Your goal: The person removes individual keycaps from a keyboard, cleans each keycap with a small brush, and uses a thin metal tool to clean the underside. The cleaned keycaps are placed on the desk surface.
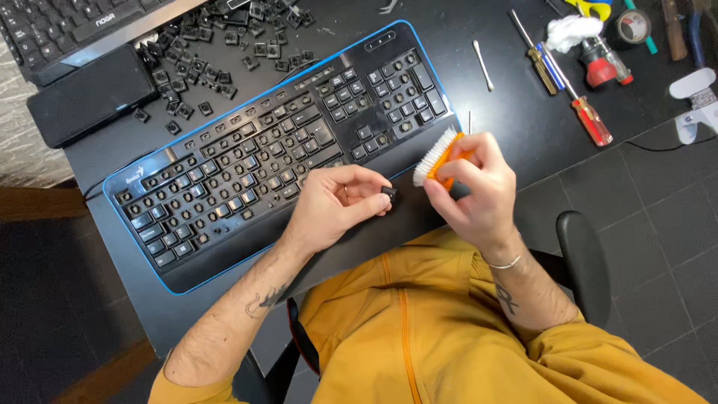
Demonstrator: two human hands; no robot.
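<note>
A: Tabletop (523,127) first, it is black and it carries everything. How many keyboards do you count?

B: Two. One big black keyboard with a blue edge (277,142) lies slanted in the middle, with most of its caps removed. A second black keyboard (67,26) is at the top left corner, only partly in view. Just below it lies one flat black case (90,93).

A: And the loose keycaps (209,52)?

B: Many, in one heap above the big keyboard. They overlap, so I cannot give an exact count.

A: Tools on the right side?

B: Two screwdrivers: one with a red handle (591,120) and one with a yellow and blue handle (542,67). Also one roll of tape (633,26), one white crumpled cloth (570,31) and one cotton swab (482,65). One label, pale letters, sits at the left corner of the big keyboard; too small to describe further.

A: Now the hands.

B: The left hand (333,203) pinches one black keycap (388,196) between thumb and fingertips, just in front of the keyboard's lower edge. The right hand (479,187) has its fingers closed around one orange brush with white bristles (440,158). The bristles point toward the keycap, near it, but apart.
</note>
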